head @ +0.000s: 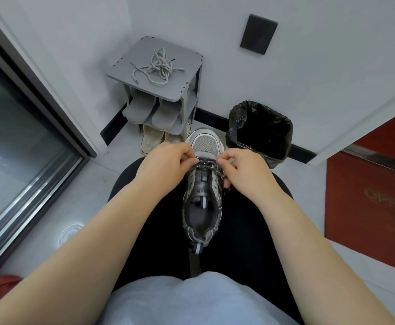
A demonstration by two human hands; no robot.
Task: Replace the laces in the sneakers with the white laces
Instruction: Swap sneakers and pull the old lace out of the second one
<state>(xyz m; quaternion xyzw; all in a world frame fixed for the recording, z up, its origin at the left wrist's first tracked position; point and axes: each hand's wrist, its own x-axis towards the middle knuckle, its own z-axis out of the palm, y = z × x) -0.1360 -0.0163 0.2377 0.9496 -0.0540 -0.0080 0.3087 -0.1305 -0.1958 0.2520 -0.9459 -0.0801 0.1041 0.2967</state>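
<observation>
the fingers of the left hand are curled, and a bit of the dark lace is pinched between them at the left side of the shoe. the fingers of the right hand are curled too, and the same lace is pinched at the right side. the lace is crossed over the front holes of the sneaker, right between the two hands, so both hands are about as near to it. the sneaker is laid on the lap with its long side running straight away from the body, toe far and heel near. the white laces are piled on top of the grey shoe rack, well apart from the hands, ahead and a little to the left, so the left hand is judged to be nearer to them.
</observation>
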